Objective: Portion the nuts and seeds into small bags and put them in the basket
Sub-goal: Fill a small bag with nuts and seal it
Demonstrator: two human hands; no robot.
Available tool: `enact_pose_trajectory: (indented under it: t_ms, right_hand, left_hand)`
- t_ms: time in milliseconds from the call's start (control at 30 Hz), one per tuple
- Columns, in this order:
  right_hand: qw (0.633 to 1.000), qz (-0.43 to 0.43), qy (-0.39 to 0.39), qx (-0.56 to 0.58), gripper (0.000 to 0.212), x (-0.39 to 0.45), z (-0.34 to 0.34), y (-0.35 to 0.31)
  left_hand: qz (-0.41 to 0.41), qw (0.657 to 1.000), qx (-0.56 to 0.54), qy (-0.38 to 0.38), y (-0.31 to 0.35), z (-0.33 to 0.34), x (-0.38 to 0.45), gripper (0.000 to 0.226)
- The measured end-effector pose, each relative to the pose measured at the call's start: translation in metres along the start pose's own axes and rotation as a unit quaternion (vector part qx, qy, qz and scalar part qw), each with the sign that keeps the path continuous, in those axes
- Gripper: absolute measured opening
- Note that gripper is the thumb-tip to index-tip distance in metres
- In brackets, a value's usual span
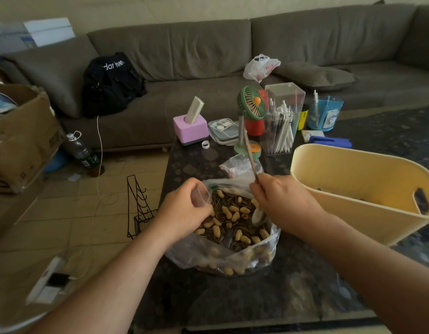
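Observation:
A large clear plastic bag (223, 257) of peanuts in shells and dark striped seeds (232, 218) sits open on the dark table. My left hand (184, 210) pinches a small clear bag (201, 195) at the big bag's left rim. My right hand (283, 201) grips a long-handled spoon (249, 153); its bowl (258, 216) dips into the nuts. A yellow plastic basket (348, 189) stands to the right, with a few dark items barely showing at its bottom. A bundle of small clear bags (237, 165) lies just behind the big bag.
Behind the nuts stand a green desk fan (251, 104), a pink tissue box (190, 127), a clear box of pens (279, 126), a blue cup (325, 114) and a blue case (330, 142). A grey sofa runs along the back. A wire rack (138, 208), bottle and cardboard box are on the floor at left.

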State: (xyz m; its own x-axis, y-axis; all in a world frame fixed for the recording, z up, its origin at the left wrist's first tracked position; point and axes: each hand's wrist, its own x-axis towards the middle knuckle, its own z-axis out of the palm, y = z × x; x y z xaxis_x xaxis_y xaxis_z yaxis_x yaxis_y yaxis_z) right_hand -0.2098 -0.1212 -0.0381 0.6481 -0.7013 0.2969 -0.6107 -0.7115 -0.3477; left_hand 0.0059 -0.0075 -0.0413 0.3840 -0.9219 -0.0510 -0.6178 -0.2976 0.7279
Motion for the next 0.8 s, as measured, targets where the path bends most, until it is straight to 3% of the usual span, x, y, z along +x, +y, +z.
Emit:
enact_pose_trajectory:
  t_ms: [133,367,500,600,800]
  right_hand:
    - [0.999,-0.039,0.002,-0.026,0.025,-0.004,0.005,-0.006]
    - [0.997,-0.072,0.022,0.034,0.025,-0.011,0.022,-0.019]
    - [0.994,0.006,-0.006,0.109,0.027,-0.014,0.029,-0.024]
    - [0.98,0.098,-0.011,0.174,0.03,-0.014,0.029,-0.024]
    - [0.955,0.176,-0.019,0.24,0.015,-0.013,0.019,-0.022]
  left_hand:
    - [-0.043,0.999,-0.023,-0.017,-0.005,0.005,0.004,0.022]
    - [-0.142,0.98,-0.137,-0.041,-0.004,0.017,0.008,0.03]
    - [-0.169,0.959,-0.216,-0.067,-0.003,0.024,0.009,0.04]
    - [-0.167,0.941,-0.281,-0.085,0.001,0.026,0.007,0.034]
    - [-0.102,0.955,-0.266,-0.079,0.002,0.02,0.003,0.047]
